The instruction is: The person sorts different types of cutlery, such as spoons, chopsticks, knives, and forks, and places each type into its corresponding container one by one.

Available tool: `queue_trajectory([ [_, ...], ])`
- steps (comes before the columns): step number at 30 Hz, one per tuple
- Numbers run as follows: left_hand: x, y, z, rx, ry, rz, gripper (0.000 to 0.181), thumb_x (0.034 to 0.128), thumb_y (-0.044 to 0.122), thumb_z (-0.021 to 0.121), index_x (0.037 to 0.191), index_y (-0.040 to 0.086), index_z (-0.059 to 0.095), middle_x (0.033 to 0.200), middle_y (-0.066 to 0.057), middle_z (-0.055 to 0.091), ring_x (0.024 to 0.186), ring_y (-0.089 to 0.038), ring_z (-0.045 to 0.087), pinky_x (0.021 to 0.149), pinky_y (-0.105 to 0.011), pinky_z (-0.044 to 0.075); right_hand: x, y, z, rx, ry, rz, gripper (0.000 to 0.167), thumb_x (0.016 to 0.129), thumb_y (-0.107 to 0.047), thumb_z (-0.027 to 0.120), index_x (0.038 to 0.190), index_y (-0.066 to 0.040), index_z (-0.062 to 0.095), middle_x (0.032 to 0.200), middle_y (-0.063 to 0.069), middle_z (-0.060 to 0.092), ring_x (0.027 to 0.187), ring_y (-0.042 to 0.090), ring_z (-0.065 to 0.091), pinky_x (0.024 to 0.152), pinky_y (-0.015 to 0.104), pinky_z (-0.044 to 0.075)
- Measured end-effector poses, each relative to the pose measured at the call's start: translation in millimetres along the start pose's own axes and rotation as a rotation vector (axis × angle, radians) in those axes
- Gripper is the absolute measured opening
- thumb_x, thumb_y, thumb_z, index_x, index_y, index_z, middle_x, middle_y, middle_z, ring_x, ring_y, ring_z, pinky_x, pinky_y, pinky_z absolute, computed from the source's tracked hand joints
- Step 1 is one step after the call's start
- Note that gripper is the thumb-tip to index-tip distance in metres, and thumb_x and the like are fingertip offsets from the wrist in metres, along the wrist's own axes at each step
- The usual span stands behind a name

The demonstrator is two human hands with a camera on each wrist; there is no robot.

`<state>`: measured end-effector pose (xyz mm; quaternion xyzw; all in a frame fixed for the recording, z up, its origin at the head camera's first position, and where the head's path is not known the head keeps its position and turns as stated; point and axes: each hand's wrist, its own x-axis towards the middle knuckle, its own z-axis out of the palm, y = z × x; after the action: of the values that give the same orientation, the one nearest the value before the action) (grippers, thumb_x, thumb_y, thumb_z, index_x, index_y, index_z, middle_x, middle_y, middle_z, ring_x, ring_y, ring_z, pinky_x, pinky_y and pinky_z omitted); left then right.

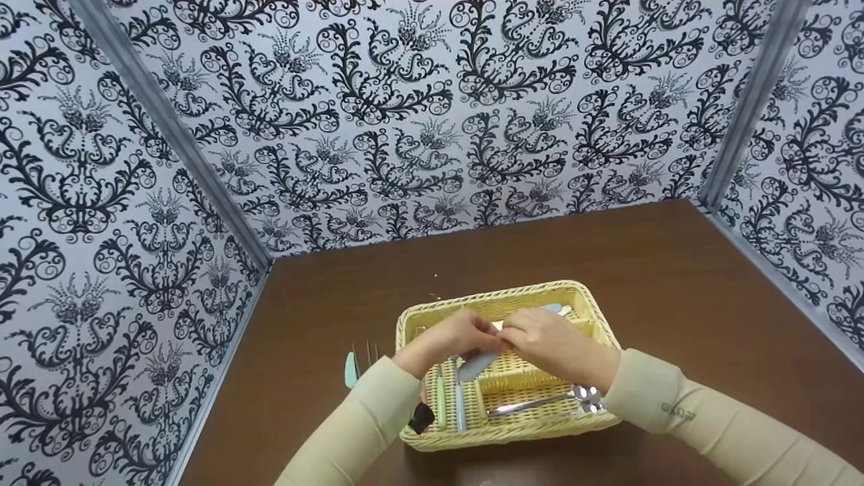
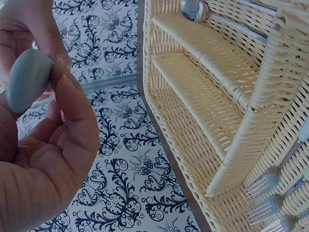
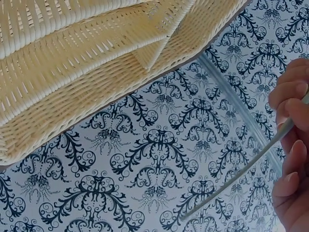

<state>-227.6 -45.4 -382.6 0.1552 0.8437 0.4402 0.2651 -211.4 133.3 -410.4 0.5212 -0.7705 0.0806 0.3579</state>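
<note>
Over the middle of the wicker basket (image 1: 506,434), my left hand (image 1: 462,335) and right hand (image 1: 550,341) meet around a utensil with a flat grey-blue handle (image 1: 476,365). Its other end is hidden by the fingers, so its kind cannot be told. In the left wrist view, the left thumb and fingers pinch the utensil close to its rounded pale part (image 2: 30,79). The right wrist view shows the right hand (image 3: 294,130) gripping the same utensil, whose thin edge (image 3: 231,181) runs down and left from the fingertips.
Dividers split the basket. Forks (image 2: 263,186) with a green handle (image 1: 441,402) and a blue handle (image 1: 460,407) lie at its left; shiny metal spoons (image 1: 584,399) lie front right. Outside, left of it, is a turquoise-handled utensil (image 1: 350,370). Patterned walls (image 1: 418,101) enclose the brown table (image 1: 661,270).
</note>
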Motion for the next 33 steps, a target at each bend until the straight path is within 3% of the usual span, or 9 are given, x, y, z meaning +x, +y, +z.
queue_trajectory([
  [8,-1.1,-8.3,-6.7,0.023,0.026,-0.005,0.017,0.0787,0.018,0.069,0.08,0.001,0.068,0.061,0.003,0.055,0.052,-0.008,0.049,0.049,-0.021,0.041,1.7,10,6,0.003,-0.046,-0.028,0.013,0.069,-0.01,0.073,0.078,-0.006,0.065,0.073,0.0,0.057,0.063,0.01,0.051,0.058,0.018,0.044],
  [11,-4.5,-15.8,-15.6,-0.009,0.051,-0.01,0.022,0.0792,0.02,0.069,0.09,0.001,0.067,0.069,0.001,0.057,0.056,-0.009,0.05,0.051,-0.021,0.042,1.0,22,9,0.059,-0.116,0.05,0.01,0.071,-0.007,0.071,0.075,-0.006,0.062,0.071,0.001,0.056,0.062,0.012,0.051,0.057,0.018,0.045],
  [16,-11.2,-43.1,-34.4,-0.064,0.157,-0.031,0.04,0.0813,0.021,0.068,0.109,-0.006,0.058,0.086,-0.01,0.062,0.06,-0.008,0.052,0.052,-0.019,0.042,-9.0,48,23,0.172,-0.225,0.239,0.005,0.08,-0.003,0.063,0.076,-0.004,0.06,0.072,0.004,0.055,0.062,0.017,0.053,0.057,0.025,0.047],
  [21,-20.9,-76.1,-50.0,-0.083,0.232,-0.083,0.038,0.0831,0.019,0.064,0.109,-0.008,0.057,0.087,-0.008,0.06,0.064,-0.009,0.053,0.058,-0.026,0.046,-24.3,69,44,0.156,-0.315,0.327,0.003,0.08,-0.002,0.063,0.078,-0.003,0.062,0.072,0.006,0.054,0.06,0.019,0.054,0.055,0.03,0.047],
  [24,-29.1,-93.2,-56.3,-0.112,0.276,-0.113,0.042,0.0837,0.019,0.063,0.114,-0.01,0.054,0.098,-0.011,0.061,0.071,-0.012,0.057,0.066,-0.031,0.05,-31.3,78,56,0.146,-0.375,0.359,0.004,0.08,-0.002,0.064,0.077,-0.004,0.063,0.07,0.006,0.055,0.059,0.019,0.053,0.053,0.03,0.046],
  [27,-36.9,-107.6,-61.4,-0.142,0.31,-0.137,0.053,0.0849,0.017,0.061,0.125,-0.013,0.045,0.106,-0.02,0.06,0.065,-0.011,0.056,0.063,-0.029,0.05,-37.0,85,65,0.139,-0.437,0.351,0.003,0.079,-0.002,0.065,0.076,-0.004,0.064,0.069,0.007,0.057,0.058,0.02,0.055,0.052,0.03,0.047],
  [30,-43.3,-117.6,-65.2,-0.146,0.337,-0.183,0.055,0.0851,0.017,0.061,0.126,-0.014,0.042,0.096,-0.022,0.062,0.055,-0.008,0.051,0.055,-0.026,0.046,-40.7,89,72,0.146,-0.526,0.337,0.005,0.077,0.001,0.066,0.075,-0.004,0.064,0.067,0.006,0.058,0.059,0.02,0.055,0.053,0.03,0.047],
  [33,-47.1,-125.2,-67.5,-0.115,0.36,-0.214,0.053,0.0844,0.017,0.061,0.124,-0.014,0.045,0.089,-0.019,0.063,0.055,-0.009,0.053,0.054,-0.027,0.047,-41.8,92,76,0.186,-0.637,0.38,0.018,0.077,0.006,0.062,0.067,-0.008,0.057,0.06,0.002,0.05,0.053,0.015,0.045,0.05,0.028,0.038],
])
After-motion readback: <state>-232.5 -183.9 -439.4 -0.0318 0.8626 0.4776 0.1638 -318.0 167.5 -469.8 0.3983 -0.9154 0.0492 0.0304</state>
